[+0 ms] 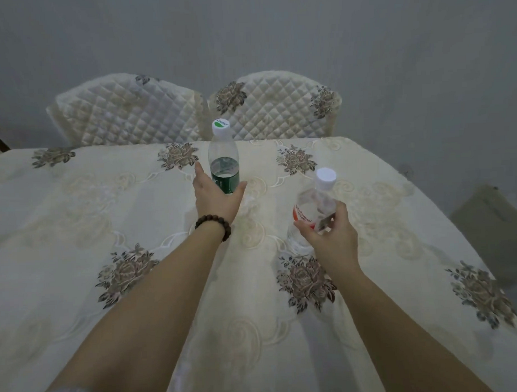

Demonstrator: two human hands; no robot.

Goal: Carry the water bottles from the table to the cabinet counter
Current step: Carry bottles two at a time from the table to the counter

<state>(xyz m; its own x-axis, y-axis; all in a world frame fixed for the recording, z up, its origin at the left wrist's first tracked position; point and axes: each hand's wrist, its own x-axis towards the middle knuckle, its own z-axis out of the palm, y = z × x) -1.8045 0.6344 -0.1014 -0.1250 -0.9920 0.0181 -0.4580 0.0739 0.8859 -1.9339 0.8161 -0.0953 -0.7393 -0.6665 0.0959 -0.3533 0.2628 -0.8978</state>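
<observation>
Pickup step: right hand (330,234) grips the red bottle (312,211), left hand (216,197) spread open at the green bottle (224,164), needing to close, I'd say.

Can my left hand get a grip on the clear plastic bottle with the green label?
Probably yes: the left hand is open right at the green-labelled clear plastic bottle, nothing between them.

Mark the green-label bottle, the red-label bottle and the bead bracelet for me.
green-label bottle (225,179): head view, on its green label.
red-label bottle (310,207): head view, on its clear body.
bead bracelet (213,222): head view, on the beads.
</observation>
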